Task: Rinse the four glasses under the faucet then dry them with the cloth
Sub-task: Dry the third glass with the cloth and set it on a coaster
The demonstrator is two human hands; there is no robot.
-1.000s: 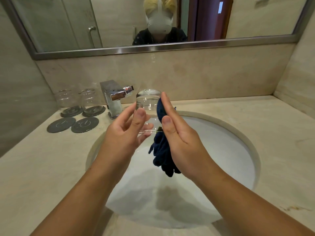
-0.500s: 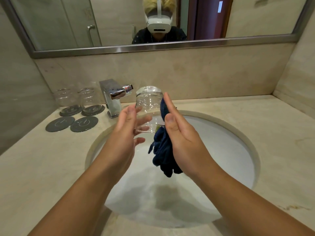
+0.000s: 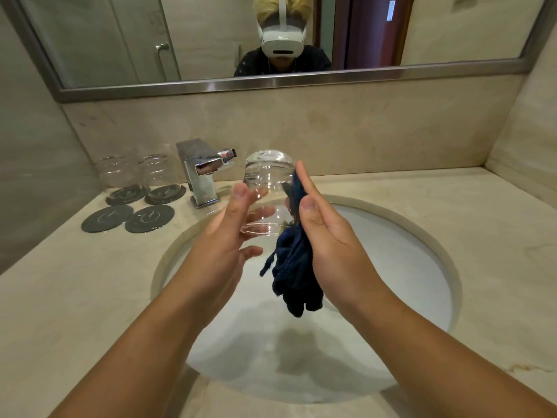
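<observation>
Head view over a round sink [image 3: 446, 267] set in a pale stone counter [image 3: 75, 297]. The glass [image 3: 268, 188] is held mouth-down above the basin, just right of the faucet [image 3: 202, 173], between both hands. The left hand [image 3: 226, 239] grips it, thumb on the near wall and fingers showing through the far side, with one lower finger free beneath the rim. The right hand [image 3: 328, 236] lies flat, fingers straight and together, and presses the dark blue cloth [image 3: 297, 276] against the right wall of the glass. The rest of the cloth hangs bunched below the palm, over the basin and clear of it. At the back left of the counter, two other glasses [image 3: 120, 176] stand inverted, each on a dark round coaster. Two bare coasters [image 3: 107, 218] lie just in front of them. A framed mirror [image 3: 271, 82] spans the wall above and reflects a person wearing a white headset.
</observation>
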